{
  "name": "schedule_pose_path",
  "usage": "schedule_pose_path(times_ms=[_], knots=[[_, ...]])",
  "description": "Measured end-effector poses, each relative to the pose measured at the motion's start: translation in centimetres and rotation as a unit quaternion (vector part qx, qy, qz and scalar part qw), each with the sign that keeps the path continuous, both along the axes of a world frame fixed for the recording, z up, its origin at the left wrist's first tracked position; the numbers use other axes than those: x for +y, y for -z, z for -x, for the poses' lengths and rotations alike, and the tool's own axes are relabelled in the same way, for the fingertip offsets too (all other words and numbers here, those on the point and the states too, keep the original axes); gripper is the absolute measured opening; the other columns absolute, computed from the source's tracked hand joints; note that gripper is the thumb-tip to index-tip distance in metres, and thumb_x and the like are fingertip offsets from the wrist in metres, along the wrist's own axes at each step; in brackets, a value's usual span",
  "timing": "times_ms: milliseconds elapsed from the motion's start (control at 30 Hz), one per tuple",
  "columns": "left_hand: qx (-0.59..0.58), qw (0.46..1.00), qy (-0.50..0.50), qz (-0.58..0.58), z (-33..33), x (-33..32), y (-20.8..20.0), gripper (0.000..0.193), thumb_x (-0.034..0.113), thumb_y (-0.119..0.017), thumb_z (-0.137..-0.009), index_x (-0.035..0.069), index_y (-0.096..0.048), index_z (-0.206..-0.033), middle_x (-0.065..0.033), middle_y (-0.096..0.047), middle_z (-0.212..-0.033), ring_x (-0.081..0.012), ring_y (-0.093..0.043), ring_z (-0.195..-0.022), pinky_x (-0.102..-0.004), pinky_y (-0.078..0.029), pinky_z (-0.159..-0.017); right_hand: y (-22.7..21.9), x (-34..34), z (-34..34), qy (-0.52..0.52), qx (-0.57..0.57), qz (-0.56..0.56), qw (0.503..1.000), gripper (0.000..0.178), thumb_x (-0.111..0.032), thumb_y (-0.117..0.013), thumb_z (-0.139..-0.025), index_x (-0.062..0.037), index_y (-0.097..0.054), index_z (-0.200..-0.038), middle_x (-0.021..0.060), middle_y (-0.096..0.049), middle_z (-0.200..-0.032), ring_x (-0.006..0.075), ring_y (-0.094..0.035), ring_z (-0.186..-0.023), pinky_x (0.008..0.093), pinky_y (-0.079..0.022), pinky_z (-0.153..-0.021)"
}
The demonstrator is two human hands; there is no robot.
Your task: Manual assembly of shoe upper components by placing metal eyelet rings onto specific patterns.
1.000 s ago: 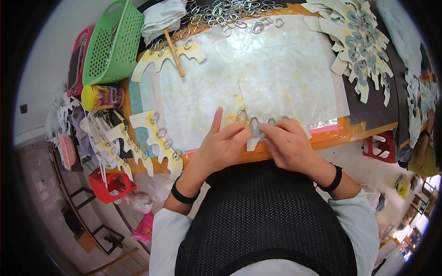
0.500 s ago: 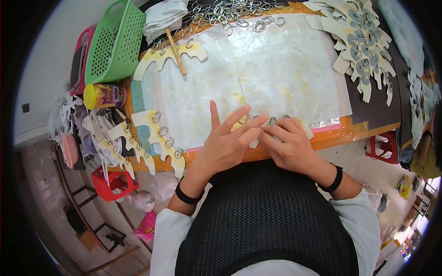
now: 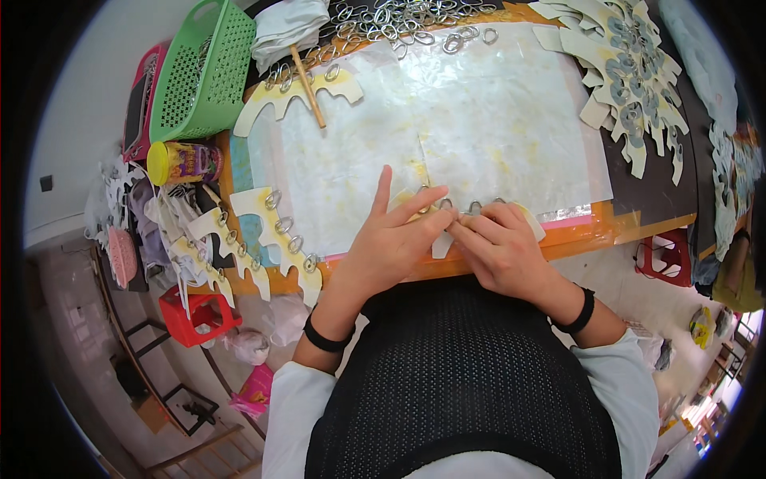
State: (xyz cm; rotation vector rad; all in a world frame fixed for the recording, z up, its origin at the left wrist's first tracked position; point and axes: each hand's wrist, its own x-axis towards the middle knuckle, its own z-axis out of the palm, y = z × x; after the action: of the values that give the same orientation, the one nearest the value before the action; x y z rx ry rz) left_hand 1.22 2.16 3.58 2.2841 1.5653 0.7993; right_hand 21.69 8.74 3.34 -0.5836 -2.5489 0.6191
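Observation:
At the table's front edge, a cream cut-out piece point(image 3: 530, 221) with toothed tabs and several metal rings lies under my hands. My left hand point(image 3: 395, 243) pinches a tab of it beside a ring point(image 3: 445, 204), thumb and forefinger together, the other fingers raised and spread. From the right, my right hand point(image 3: 501, 249) closes its bent fingertips on the same tab, touching the left fingertips. What lies right between the fingertips is hidden. Another ring point(image 3: 475, 207) shows just beyond the right hand's fingers.
White sheeting point(image 3: 495, 120) covers the tabletop. Loose rings point(image 3: 399, 20) heap at the back, with a ringed piece point(image 3: 267, 97) and wooden stick point(image 3: 308, 88) nearby. Finished-looking pieces pile at right point(image 3: 630, 80); more ringed pieces point(image 3: 279, 239) lie at left. A green basket point(image 3: 199, 88) and yellow-lidded jar point(image 3: 185, 164) stand left.
My left hand's fingers have shifted slightly, drawing closer together at the tab, and a ring beside them now shows more. The right hand stays nearly in place.

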Motion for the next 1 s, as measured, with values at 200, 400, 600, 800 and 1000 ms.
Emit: schedule_pose_path(times_ms=[200, 400, 600, 800, 1000], knots=[[0.000, 0.999, -0.020, -0.049, 0.3, -1.1, 1.5, 0.034, -0.003, -0.073, -0.078, 0.007, -0.053, -0.103, 0.0014, -0.072, -0.092, -0.0217, -0.065, -0.107, -0.0627, -0.008, -0.117, 0.3, 0.1, 0.1, 0.006, 0.029, 0.007, 1.000, 0.037, -0.009, -0.068, -0.075, -0.0033, -0.064, -0.111, 0.0038, -0.065, -0.102, 0.0227, -0.057, -0.089, 0.0362, -0.043, -0.080], [-0.052, 0.992, -0.106, -0.046, -0.7, -1.8, 1.8, 0.039, -0.001, -0.072, -0.080, 0.006, -0.049, -0.110, 0.0008, -0.073, -0.089, -0.0258, -0.064, -0.110, -0.0623, -0.002, -0.116, -0.1, -0.1, 0.4, 0.026, 0.015, 0.032, 0.999, 0.042, -0.008, -0.067, -0.074, -0.0039, -0.063, -0.115, 0.0038, -0.062, -0.095, 0.0228, -0.056, -0.085, 0.0367, -0.043, -0.077], [-0.005, 0.990, -0.124, -0.068, -1.0, -2.0, 1.9, 0.041, 0.001, -0.073, -0.080, 0.005, -0.048, -0.112, 0.0016, -0.073, -0.090, -0.0257, -0.061, -0.117, -0.0615, -0.001, -0.116, -0.4, -0.1, 1.5, 0.041, -0.034, -0.020, 0.998, 0.042, -0.008, -0.063, -0.074, -0.0025, -0.063, -0.116, 0.0044, -0.050, -0.082, 0.0207, -0.052, -0.076, 0.0345, -0.039, -0.070], [-0.025, 0.992, -0.118, -0.040, -1.0, -2.0, 1.5, 0.040, 0.002, -0.073, -0.080, 0.004, -0.050, -0.113, 0.0009, -0.074, -0.093, -0.0252, -0.058, -0.121, -0.0624, 0.000, -0.115, -0.3, -0.2, 1.4, 0.047, -0.043, -0.032, 0.997, 0.040, -0.009, -0.062, -0.076, 0.0001, -0.062, -0.115, 0.0048, -0.050, -0.082, 0.0201, -0.053, -0.077, 0.0338, -0.038, -0.070], [-0.029, 0.990, -0.134, -0.029, -1.3, -1.9, 1.0, 0.033, 0.002, -0.070, -0.076, 0.005, -0.057, -0.107, 0.0017, -0.071, -0.088, -0.0276, -0.056, -0.122, -0.0652, 0.005, -0.113, -0.4, -0.3, 0.9, 0.046, -0.041, -0.011, 0.998, 0.042, -0.008, -0.064, -0.074, -0.0007, -0.062, -0.116, 0.0054, -0.054, -0.086, 0.0211, -0.054, -0.079, 0.0347, -0.040, -0.073]])
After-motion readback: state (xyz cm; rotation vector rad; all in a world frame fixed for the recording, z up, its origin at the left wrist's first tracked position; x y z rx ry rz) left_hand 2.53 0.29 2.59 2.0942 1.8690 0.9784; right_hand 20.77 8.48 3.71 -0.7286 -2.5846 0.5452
